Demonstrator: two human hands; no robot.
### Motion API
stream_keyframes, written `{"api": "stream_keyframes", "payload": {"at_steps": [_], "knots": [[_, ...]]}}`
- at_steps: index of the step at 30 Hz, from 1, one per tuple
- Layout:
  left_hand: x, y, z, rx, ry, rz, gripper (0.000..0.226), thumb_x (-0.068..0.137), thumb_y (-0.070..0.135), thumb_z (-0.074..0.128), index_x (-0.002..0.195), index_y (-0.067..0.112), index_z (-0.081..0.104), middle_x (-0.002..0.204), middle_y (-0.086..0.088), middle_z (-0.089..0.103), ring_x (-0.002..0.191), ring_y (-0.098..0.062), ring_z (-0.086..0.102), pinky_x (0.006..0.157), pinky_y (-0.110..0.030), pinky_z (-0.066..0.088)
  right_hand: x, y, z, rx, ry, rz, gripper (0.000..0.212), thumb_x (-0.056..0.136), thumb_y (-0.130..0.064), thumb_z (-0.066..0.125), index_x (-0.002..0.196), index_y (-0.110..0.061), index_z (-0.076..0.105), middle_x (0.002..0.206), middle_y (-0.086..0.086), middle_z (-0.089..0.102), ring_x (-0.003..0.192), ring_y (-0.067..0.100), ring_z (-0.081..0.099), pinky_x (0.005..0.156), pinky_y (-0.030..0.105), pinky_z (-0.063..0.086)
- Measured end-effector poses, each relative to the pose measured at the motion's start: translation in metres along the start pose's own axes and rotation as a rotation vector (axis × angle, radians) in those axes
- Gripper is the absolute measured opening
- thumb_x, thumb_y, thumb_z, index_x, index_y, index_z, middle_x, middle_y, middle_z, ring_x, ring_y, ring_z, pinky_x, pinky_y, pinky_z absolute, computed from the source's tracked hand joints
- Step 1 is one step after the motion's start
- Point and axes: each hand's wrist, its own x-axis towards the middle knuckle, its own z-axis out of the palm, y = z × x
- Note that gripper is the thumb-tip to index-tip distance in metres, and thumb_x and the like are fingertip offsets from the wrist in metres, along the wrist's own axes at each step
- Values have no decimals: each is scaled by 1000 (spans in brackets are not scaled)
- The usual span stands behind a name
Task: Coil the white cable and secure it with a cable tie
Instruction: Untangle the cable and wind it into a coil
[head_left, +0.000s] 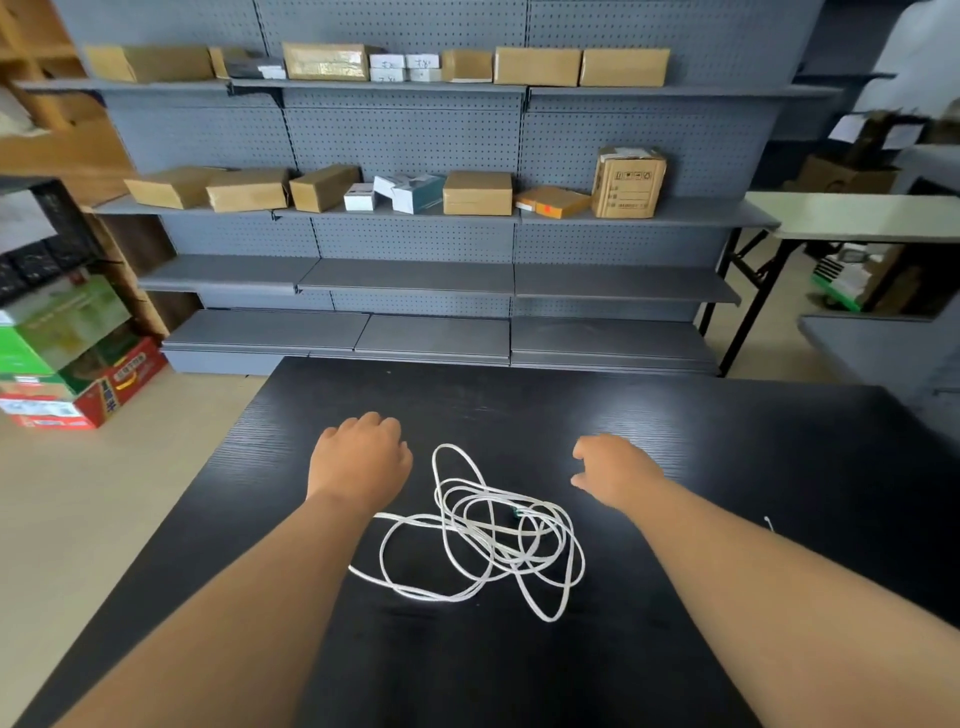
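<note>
The white cable (485, 525) lies in a loose tangle of loops on the black table (779, 467), with a small dark green piece near its middle. My left hand (361, 457) hovers just left of the tangle, fingers curled down, holding nothing. My right hand (613, 470) is to the right of the tangle, fingers loosely curled, also holding nothing. A thin white cable tie (769, 524) lies on the table beside my right forearm. One cable strand runs under my left forearm.
Grey pegboard shelves (415, 280) with several cardboard boxes stand behind the table. Coloured cartons (78, 374) are stacked on the floor at the left. A folding table (857, 215) stands at the right.
</note>
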Motion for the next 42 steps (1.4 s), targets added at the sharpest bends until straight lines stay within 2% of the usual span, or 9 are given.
{"api": "stream_keyframes", "payload": {"at_steps": [14, 19, 24, 27, 30, 34, 37, 40, 42], "knots": [[3, 0, 20, 10, -40, 141, 28, 94, 31, 35, 104, 19, 58, 105, 1, 60, 101, -21, 57, 87, -33, 40, -10, -15, 52, 34, -63, 131, 16, 90, -20, 52, 97, -14, 65, 101, 5, 67, 96, 25, 63, 77, 32, 50], [3, -9, 29, 10, -57, 158, 29, 94, 31, 34, 104, 20, 59, 105, 1, 60, 102, -20, 56, 88, -33, 40, 0, -24, 68, -2, -66, 157, 16, 89, -16, 53, 74, -18, 55, 81, 1, 57, 80, 23, 59, 64, 29, 45], [7, -16, 31, 9, -63, 148, 29, 94, 32, 34, 104, 19, 58, 105, 2, 60, 101, -20, 56, 88, -33, 40, 4, -24, 72, -50, -81, 190, 39, 85, -6, 52, 52, -17, 34, 64, -1, 46, 70, 24, 50, 62, 28, 42], [10, -14, 30, 8, -53, 150, 28, 94, 31, 34, 102, 19, 59, 104, 2, 60, 99, -20, 57, 87, -32, 41, 3, -22, 69, -48, -101, 192, 36, 84, -3, 49, 53, -17, 37, 62, -2, 43, 71, 25, 52, 63, 29, 43], [10, -10, 28, 10, -45, 173, 28, 94, 31, 34, 102, 20, 59, 103, 2, 61, 99, -21, 57, 86, -32, 40, 0, -19, 63, 12, -125, 145, 16, 87, -10, 52, 82, -16, 66, 89, 0, 65, 89, 23, 64, 73, 31, 51], [14, -6, 20, 7, -26, 187, 29, 95, 32, 34, 104, 20, 59, 104, 2, 60, 100, -21, 57, 86, -33, 40, -6, -11, 41, 143, -162, 32, 15, 87, -19, 61, 97, -17, 71, 104, -1, 70, 98, 17, 64, 79, 26, 46], [16, 0, 9, -8, -1, 204, 29, 95, 31, 34, 105, 19, 59, 105, 1, 61, 100, -21, 57, 86, -33, 41, -10, -10, 17, 265, -112, -17, 14, 84, -19, 66, 94, -13, 73, 93, 1, 71, 90, 18, 65, 74, 21, 43], [17, 7, -7, -45, 33, 232, 29, 95, 30, 35, 107, 19, 59, 106, 1, 61, 101, -21, 56, 88, -33, 41, -13, -19, -8, 403, -36, -51, 4, 80, -19, 69, 77, -21, 71, 77, -1, 65, 78, 22, 63, 72, 29, 49], [18, 10, -20, -95, 44, 250, 29, 94, 31, 36, 109, 20, 59, 108, 1, 60, 103, -22, 56, 89, -33, 41, -18, -28, -28, 487, 21, -85, 18, 79, -18, 71, 66, -28, 63, 72, -2, 64, 73, 19, 60, 67, 27, 48]]}}
